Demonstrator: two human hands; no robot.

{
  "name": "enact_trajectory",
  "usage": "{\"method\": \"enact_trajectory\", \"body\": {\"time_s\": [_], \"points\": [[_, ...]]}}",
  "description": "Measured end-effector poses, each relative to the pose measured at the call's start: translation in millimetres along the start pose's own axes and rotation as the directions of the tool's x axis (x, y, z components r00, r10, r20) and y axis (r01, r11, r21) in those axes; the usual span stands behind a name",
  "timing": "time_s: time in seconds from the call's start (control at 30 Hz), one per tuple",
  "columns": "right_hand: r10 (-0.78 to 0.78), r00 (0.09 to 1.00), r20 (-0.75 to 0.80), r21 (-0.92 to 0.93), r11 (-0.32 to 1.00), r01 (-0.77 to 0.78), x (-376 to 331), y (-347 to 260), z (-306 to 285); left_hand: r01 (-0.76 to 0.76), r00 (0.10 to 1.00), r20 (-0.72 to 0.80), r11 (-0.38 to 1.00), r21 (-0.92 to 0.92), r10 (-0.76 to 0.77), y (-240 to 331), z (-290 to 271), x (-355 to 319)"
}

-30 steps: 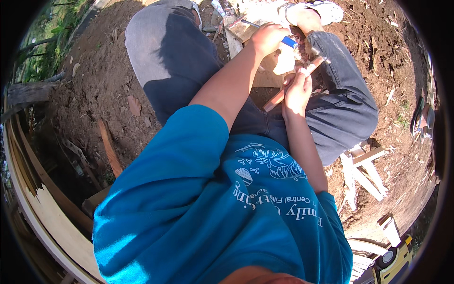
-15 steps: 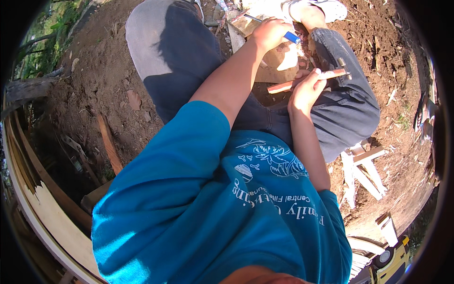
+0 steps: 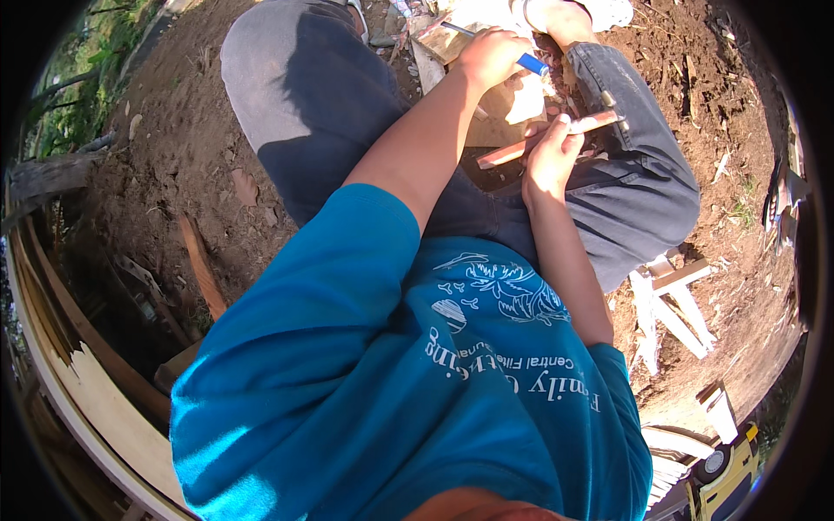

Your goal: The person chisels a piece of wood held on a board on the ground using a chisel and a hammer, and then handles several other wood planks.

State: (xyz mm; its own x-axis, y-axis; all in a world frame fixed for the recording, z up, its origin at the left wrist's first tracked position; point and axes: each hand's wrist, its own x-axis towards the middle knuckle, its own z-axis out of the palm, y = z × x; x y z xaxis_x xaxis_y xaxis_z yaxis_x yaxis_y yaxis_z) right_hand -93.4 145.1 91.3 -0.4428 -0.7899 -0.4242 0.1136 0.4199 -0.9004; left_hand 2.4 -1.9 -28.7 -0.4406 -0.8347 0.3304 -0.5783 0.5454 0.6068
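Note:
My left hand (image 3: pixel 493 57) is closed around a chisel. Its blue handle (image 3: pixel 532 63) sticks out to the right of my fingers, and its thin dark blade points to the upper left. To the right and nearer my body, my right hand (image 3: pixel 552 158) grips the reddish wooden handle of a small hammer (image 3: pixel 504 154). The hammer's small metal head is over my right shin, apart from the chisel. Between my legs, below my left hand, lies a pale wooden board (image 3: pixel 497 128), partly sunlit. My left hand hides what the blade may touch.
My bent legs in dark trousers (image 3: pixel 317 104) surround the work area. Wood pieces (image 3: pixel 669 304) lie on the soil at right, and a reddish stick (image 3: pixel 201 269) at left. Long planks (image 3: pixel 95 382) run along the lower left. A yellow vehicle (image 3: pixel 728 473) stands at the lower right.
My right hand and the hammer have shifted a little left and away from my body. My left hand still holds the chisel in nearly the same place.

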Motion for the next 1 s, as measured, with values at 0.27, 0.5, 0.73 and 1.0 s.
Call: {"method": "enact_trajectory", "body": {"time_s": [0.27, 0.5, 0.73, 1.0], "points": [[0.182, 0.958, 0.221, -0.225, 0.965, -0.132, -17.8, -12.5, 8.6, -0.022, 0.994, -0.105, 1.000, 0.012, 0.023, -12.9, -3.9, -6.0], [-0.018, 0.995, 0.100, 0.155, 0.988, 0.003, -3.0, -48.0, -37.3, -0.024, 0.998, -0.067, 0.982, -0.189, 0.012, -7.0, 1.1, 4.7], [-0.216, 0.946, -0.243, 0.054, 0.970, 0.235, -45.2, -173.3, -223.6, 0.124, 0.972, 0.215, 0.986, -0.115, -0.097, 8.3, -13.7, 10.3], [-0.484, 0.241, -0.841, -0.417, 0.864, 0.282, -165.0, -298.2, -495.1, 0.151, 0.975, 0.200, 0.951, -0.271, -0.097, 20.6, -26.7, 4.4]]}}
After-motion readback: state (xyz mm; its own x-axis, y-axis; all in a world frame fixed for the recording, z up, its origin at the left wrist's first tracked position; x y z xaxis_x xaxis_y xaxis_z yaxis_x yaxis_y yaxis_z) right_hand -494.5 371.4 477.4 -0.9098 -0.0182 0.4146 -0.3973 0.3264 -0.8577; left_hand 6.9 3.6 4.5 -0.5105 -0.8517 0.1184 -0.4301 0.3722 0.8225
